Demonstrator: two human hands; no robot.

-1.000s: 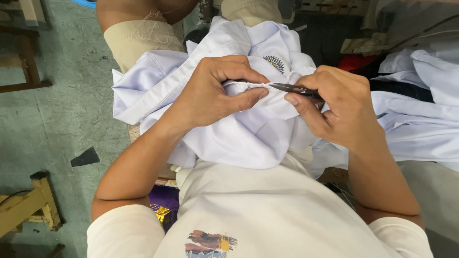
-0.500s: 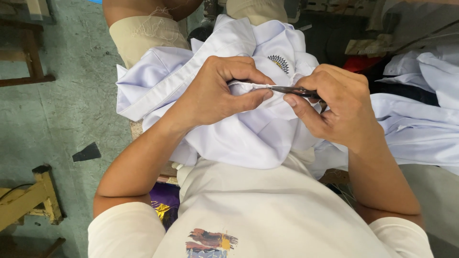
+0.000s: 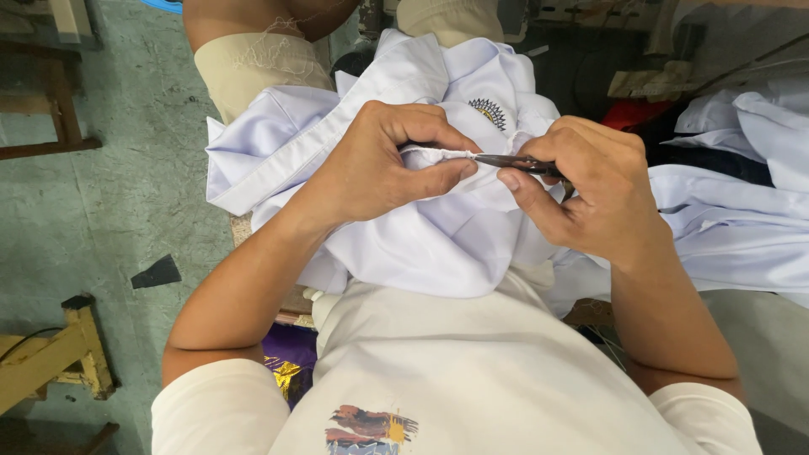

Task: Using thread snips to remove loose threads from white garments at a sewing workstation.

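A pale lilac-white shirt (image 3: pixel 421 236) with a round dark embroidered badge (image 3: pixel 487 112) lies bunched in my lap. My left hand (image 3: pixel 379 164) pinches a fold of its fabric between thumb and fingers. My right hand (image 3: pixel 586 198) grips small dark thread snips (image 3: pixel 516 163), whose thin tip touches the pinched fold right beside my left thumb. The snips' handle is hidden in my palm.
More pale shirts (image 3: pixel 742 219) are piled at the right, with a red cloth (image 3: pixel 632 114) behind them. A concrete floor (image 3: pixel 101 211) lies left, with a yellow wooden frame (image 3: pixel 50 358) and a dark scrap (image 3: pixel 156 272). My knees in beige shorts (image 3: pixel 253 67) show above.
The view has shifted slightly. My hands keep the same grips, and the snips' tip stays at the pinched fold.
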